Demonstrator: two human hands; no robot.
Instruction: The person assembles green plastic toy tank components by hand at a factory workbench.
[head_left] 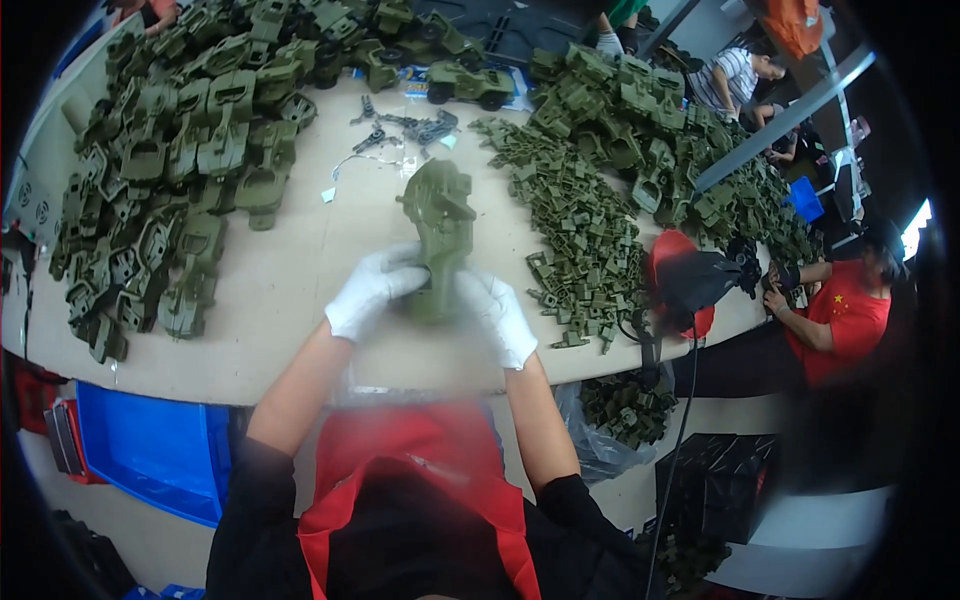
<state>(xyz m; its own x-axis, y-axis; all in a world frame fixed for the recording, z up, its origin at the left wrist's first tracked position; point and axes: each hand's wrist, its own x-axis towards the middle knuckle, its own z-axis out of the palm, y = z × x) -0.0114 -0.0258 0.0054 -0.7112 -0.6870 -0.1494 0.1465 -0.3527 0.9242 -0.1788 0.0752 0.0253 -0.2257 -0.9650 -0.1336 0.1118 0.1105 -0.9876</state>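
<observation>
Between my white-gloved hands is an olive-green plastic toy vehicle body, held lengthwise above the table. My left hand has its fingers closed on the lower left side of the body. At the lower right side, my right hand grips the same piece, and a blur covers part of these fingers. Beyond the piece lie a few small dark grey parts. A green toy vehicle with black wheels stands at the far edge.
Green vehicle bodies are heaped on the left. Small green parts spread along the right, before larger pieces. A blue bin sits below the table's left edge. At right, a person in a red shirt handles dark parts.
</observation>
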